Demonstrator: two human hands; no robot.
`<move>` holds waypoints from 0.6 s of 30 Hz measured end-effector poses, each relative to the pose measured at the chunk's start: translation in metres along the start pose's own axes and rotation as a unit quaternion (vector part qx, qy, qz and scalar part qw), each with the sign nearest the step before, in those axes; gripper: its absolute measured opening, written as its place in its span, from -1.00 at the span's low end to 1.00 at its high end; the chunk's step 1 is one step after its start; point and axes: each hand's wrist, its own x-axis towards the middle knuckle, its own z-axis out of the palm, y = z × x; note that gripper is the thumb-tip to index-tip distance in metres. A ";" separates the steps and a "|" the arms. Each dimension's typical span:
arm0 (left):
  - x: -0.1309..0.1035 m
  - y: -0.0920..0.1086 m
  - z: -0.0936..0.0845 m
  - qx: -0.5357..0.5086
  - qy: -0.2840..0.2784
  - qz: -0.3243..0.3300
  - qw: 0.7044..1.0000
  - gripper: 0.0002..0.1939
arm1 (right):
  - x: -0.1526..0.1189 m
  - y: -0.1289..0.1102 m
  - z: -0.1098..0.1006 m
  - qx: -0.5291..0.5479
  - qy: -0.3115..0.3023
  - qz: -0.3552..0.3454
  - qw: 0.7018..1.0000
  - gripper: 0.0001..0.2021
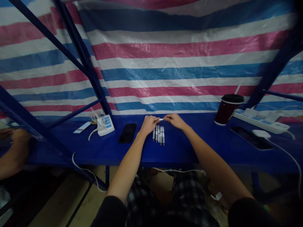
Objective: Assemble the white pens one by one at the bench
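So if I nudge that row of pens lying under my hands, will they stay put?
Probably not. The pens look round and slim, lying loose side by side on the smooth blue table, so a sideways push would likely roll them. They look stiff and light, easy to lift singly.

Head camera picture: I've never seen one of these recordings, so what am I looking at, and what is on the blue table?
There is no machine: a camera on a person's head looks down at their own bare hands. The left hand and right hand hold a small white pen between them. Beneath lies a row of pens on the blue table. Left of them lies a black phone, farther left a white power strip; to the right stands a dark cup.
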 end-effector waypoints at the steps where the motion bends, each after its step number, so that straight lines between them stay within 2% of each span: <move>1: 0.000 0.002 -0.001 0.006 0.004 0.002 1.000 -0.73 | 0.000 0.000 0.000 0.022 -0.004 0.012 1.000 -0.79; 3: 0.000 0.005 -0.003 0.009 0.036 0.002 0.999 -0.75 | 0.001 0.000 0.002 0.090 -0.007 0.042 0.995 -0.79; 5: 0.001 0.006 -0.005 -0.003 0.113 -0.011 0.994 -0.74 | 0.002 -0.003 0.005 0.173 -0.015 0.083 0.981 -0.79; 7: 0.002 0.004 -0.008 -0.031 0.202 -0.039 0.978 -0.60 | 0.002 -0.008 0.009 0.242 -0.045 0.116 0.962 -0.78; 9: 0.003 -0.001 -0.008 -0.072 0.250 -0.065 0.963 -0.41 | 0.001 -0.013 0.013 0.285 -0.075 0.119 0.948 -0.80; 13: 0.006 -0.011 -0.003 -0.171 0.243 -0.092 0.950 -0.28 | -0.001 -0.018 0.014 0.302 -0.097 0.103 0.943 -0.80; 18: 0.010 -0.015 0.003 -0.318 0.231 -0.136 0.910 -0.22 | 0.000 -0.017 0.014 0.291 -0.089 0.091 0.948 -0.79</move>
